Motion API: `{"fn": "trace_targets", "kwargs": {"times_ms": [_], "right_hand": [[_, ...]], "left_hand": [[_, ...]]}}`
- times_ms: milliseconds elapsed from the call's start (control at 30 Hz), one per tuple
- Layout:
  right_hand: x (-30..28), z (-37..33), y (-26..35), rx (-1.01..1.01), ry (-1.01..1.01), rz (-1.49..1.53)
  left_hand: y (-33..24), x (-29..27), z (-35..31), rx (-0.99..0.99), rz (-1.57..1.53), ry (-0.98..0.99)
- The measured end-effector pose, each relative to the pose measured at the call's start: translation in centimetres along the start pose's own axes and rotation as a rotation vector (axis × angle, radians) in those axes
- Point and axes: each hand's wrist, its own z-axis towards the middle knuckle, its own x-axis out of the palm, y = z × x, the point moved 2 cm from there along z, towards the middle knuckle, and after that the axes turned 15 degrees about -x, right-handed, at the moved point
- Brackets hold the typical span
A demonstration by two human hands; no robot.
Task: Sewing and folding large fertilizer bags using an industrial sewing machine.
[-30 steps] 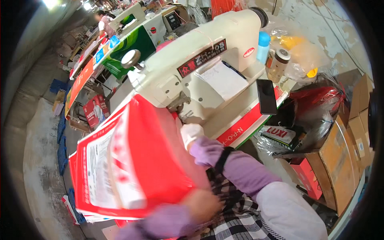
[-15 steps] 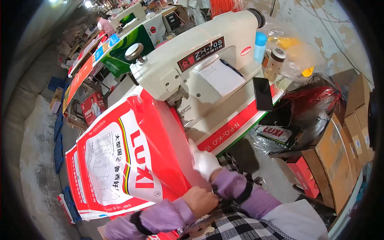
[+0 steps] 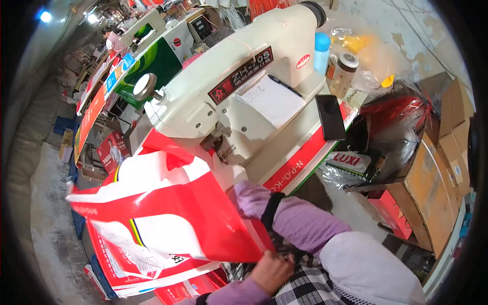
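Observation:
A red-and-white printed plastic sack lies buckled over a stack of similar sacks. My left hand, bare, is closed on its near right corner. My right hand, in a white glove, reaches to the sack's edge beside the needle area of a cream-coloured sewing machine. The glove's fingers are blurred and partly covered, so I cannot tell their grip. The sack's left part stands up in a raised fold, and its far edge runs under the machine head.
On the machine's base lie a notepad with a pen and a black phone. A blue bottle and a lidded flask stand behind. Cardboard boxes are at the right. A person is far off at the upper left.
My gloved right hand has moved up and left to the machine head. My left hand has shifted slightly right and down. The flat sack has buckled into a raised fold.

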Motion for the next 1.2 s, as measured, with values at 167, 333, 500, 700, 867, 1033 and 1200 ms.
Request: {"fn": "trace_targets", "kwargs": {"times_ms": [167, 333, 500, 700, 867, 1033, 1200], "right_hand": [[-2.2, -3.5, -2.9, -0.117, -0.02, 0.045], [-6.5, -9.7, -1.5, -0.284, -0.073, 0.1], [-15.1, -12.9, 2.1, -0.347, -0.455, 0.789], [-19.0, -12.3, 6.7, -0.689, -0.262, 0.119], [-15.6, -18.9, 5.8, -0.535, -0.156, 1.136], [-12.7, -22.2, 4.3, -0.5, 0.168, 1.085], [-9.0, -23.6, 3.8, -0.645, 0.154, 0.739]], "left_hand": [[18.7, -13.6, -7.7, -0.419, 0.045, -0.924], [48.3, -10.7, -23.0, -0.942, 0.231, -0.956], [45.8, -17.5, -24.0, -1.145, 0.409, -1.175], [34.2, -21.1, -30.4, -0.843, 0.848, -1.459], [36.5, -3.9, -40.3, -1.11, 0.567, -1.201], [29.6, -6.1, -27.3, -0.793, -0.414, -1.176], [10.2, -8.5, 1.2, -0.06, -0.905, -0.584]]}}
